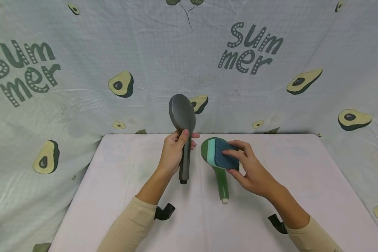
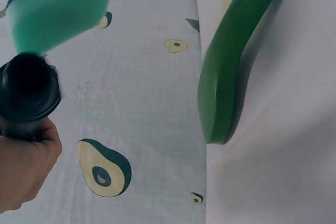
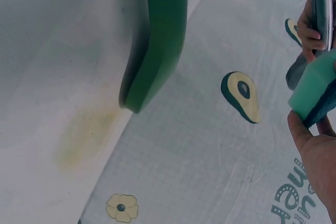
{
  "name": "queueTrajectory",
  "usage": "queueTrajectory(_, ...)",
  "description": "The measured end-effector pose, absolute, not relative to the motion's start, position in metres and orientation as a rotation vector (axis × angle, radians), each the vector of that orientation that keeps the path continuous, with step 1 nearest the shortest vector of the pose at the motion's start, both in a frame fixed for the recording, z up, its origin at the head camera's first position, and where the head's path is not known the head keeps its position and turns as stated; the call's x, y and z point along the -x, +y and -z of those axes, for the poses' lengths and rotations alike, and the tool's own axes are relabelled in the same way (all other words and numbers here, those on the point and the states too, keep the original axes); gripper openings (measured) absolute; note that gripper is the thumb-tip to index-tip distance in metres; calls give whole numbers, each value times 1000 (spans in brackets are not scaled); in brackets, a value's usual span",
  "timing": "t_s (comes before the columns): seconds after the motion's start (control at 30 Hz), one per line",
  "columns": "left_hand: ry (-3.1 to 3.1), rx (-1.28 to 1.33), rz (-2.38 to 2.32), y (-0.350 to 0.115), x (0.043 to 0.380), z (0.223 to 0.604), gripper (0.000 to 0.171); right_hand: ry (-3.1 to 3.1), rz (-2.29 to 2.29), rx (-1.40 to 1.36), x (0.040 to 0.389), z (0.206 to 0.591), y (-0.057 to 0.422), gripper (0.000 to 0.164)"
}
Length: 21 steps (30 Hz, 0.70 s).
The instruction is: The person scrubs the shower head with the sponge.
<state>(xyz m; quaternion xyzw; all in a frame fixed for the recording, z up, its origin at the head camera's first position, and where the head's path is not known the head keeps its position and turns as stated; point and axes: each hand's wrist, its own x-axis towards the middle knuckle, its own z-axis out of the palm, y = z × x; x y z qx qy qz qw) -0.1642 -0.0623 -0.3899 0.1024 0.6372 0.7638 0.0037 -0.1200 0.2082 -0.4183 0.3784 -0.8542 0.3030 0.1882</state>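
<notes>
In the head view my left hand [image 1: 172,152] grips the handle of a dark grey shower head [image 1: 182,112], held upright above the table with its round head on top. My right hand [image 1: 255,173] pinches a sponge [image 1: 226,157] with light teal foam and a dark blue scouring side. Below the sponge, a green shower head [image 1: 222,183] lies on the table, its head partly hidden by the sponge. The left wrist view shows the handle end of the grey shower head, with the sponge [image 2: 63,11] close beyond it. Foam faces the grey shower head in the right wrist view.
A white-covered table [image 1: 119,182] lies under both hands. Behind it hangs a pale cloth [image 1: 163,63] printed with avocados, flowers and lettering. Dark straps [image 1: 165,211] show at both wrists. A yellowish stain [image 3: 86,135] marks the table cover.
</notes>
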Motion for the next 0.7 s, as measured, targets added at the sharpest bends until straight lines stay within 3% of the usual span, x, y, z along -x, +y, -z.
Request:
queueTrajectory(0.5,1835,-444,-2381,-57,162,396,36,-2382,-823,-1051,145,392,186,67)
queueTrajectory(0.7,1625,-539,-2413,-54,160,396,45,-2434,-766,-1004,159,372,175,71)
